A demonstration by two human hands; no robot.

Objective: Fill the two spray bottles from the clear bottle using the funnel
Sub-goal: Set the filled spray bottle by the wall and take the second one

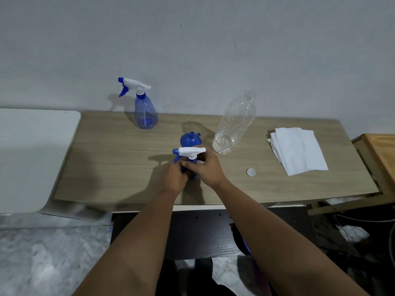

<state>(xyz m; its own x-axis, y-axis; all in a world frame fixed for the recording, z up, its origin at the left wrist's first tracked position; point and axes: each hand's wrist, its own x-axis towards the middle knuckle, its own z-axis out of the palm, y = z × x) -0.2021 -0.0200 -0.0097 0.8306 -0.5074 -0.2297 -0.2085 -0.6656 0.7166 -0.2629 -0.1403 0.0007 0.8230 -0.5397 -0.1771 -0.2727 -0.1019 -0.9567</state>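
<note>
Both hands hold the near spray bottle (189, 165): left hand (174, 178) grips its body, right hand (206, 167) curls round the neck. Hold tight, keep it upright, twist slowly.

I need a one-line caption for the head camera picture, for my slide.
Both hands grip the near spray bottle beside the uncapped clear bottle, its cap on the table.

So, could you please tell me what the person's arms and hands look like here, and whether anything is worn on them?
Both forearms are bare up to the bottom edge of the picture, with no sleeve in view. The left hand and the right hand carry no gloves. No watch, bracelet or ring shows on either wrist or on the fingers in view, though some fingers are hidden from view.
</note>
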